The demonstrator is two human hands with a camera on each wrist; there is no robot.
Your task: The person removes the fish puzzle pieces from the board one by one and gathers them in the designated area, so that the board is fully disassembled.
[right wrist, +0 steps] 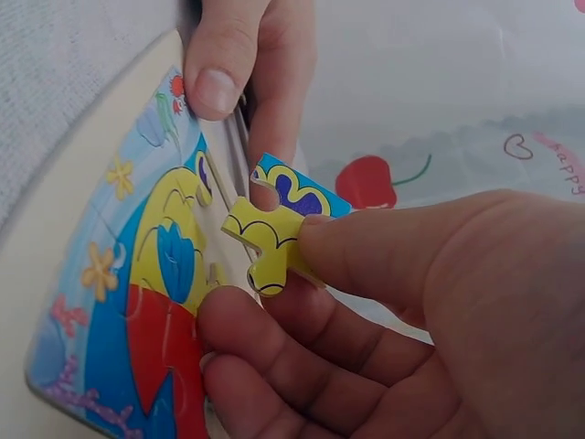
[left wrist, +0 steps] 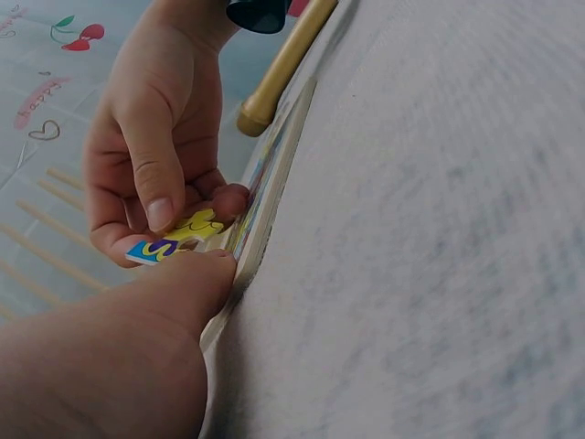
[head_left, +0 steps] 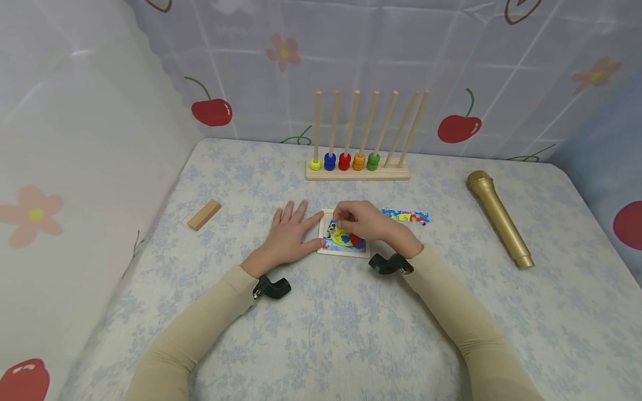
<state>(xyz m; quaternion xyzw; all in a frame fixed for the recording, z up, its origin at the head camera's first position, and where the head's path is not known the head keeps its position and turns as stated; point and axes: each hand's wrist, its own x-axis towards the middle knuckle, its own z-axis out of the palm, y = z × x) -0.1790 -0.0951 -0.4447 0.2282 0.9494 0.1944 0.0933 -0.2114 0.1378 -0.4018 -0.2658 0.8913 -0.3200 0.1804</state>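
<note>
A small jigsaw puzzle in a wooden frame [head_left: 344, 254] lies on the table, its lower part filled with blue, yellow and red pieces [right wrist: 151, 265]. Between thumb and fingers my right hand [head_left: 365, 218] pinches a yellow, blue and purple puzzle piece [right wrist: 279, 224], tilted just above the frame. My left hand [head_left: 290, 236] lies spread at the frame's left side, its thumb and index fingertip touching the edge. In the left wrist view, the same puzzle piece [left wrist: 187, 233] shows under the right thumb. Several loose puzzle pieces [head_left: 406, 216] lie just right of the frame, partly behind the right hand.
A wooden peg stand [head_left: 358, 174] with coloured beads on upright rods stands at the back. A wooden block [head_left: 204, 215] lies to the left. On the right rests a gold microphone [head_left: 501, 220]. Patterned curtains surround the table's back and sides.
</note>
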